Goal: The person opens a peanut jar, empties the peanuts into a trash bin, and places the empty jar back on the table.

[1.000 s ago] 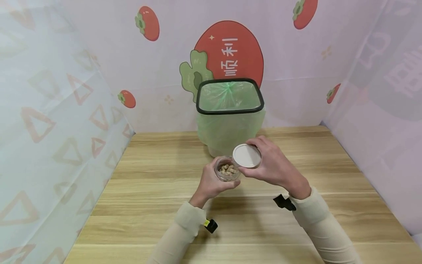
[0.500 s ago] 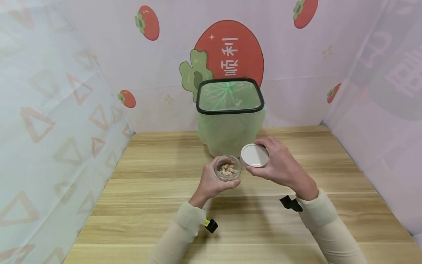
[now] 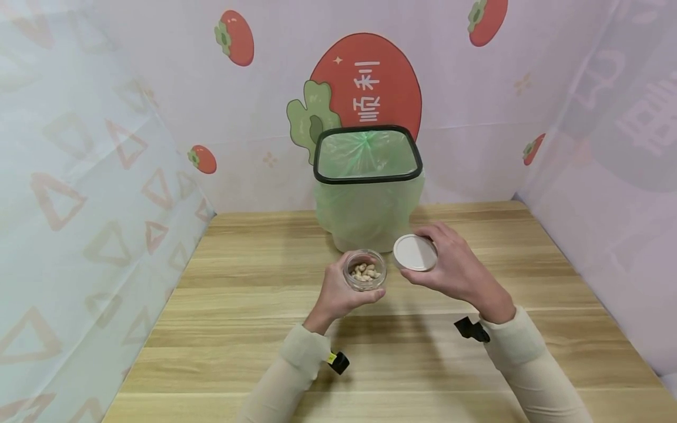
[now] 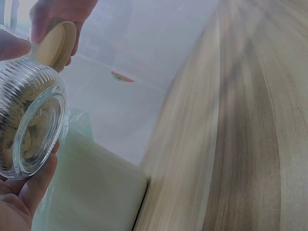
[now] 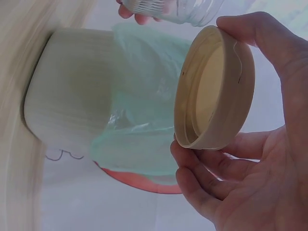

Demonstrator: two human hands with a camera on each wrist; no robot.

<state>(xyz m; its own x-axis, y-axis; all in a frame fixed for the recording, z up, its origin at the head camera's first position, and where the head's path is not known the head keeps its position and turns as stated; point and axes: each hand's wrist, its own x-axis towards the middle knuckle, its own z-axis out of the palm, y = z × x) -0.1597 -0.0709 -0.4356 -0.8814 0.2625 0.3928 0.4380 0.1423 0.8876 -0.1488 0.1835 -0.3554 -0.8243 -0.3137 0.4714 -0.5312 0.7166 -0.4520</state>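
Observation:
My left hand [image 3: 338,290] grips a clear glass jar [image 3: 382,271] with peanuts in their shells [image 3: 365,272] inside. Its mouth is uncovered and faces up toward the head camera. In the left wrist view the ribbed side and round base of the jar [image 4: 41,130] show, raised above the table. To the right, my right hand [image 3: 455,264] holds a round, cream-white lid [image 3: 415,252] by its edge, thumb on one side and fingers on the other. Seen in the right wrist view, the lid [image 5: 214,89] is tilted and apart from the jar.
A bin [image 3: 365,214] with a pale green bag and a black rim [image 3: 370,180] stands just beyond both hands, at the back of the wooden table [image 3: 254,294]. Patterned cloth walls [image 3: 264,106] enclose the back and both sides.
My right hand has moved the lid rightward, from overlapping the jar's rim to beside it. The left hand and the jar have stayed in place.

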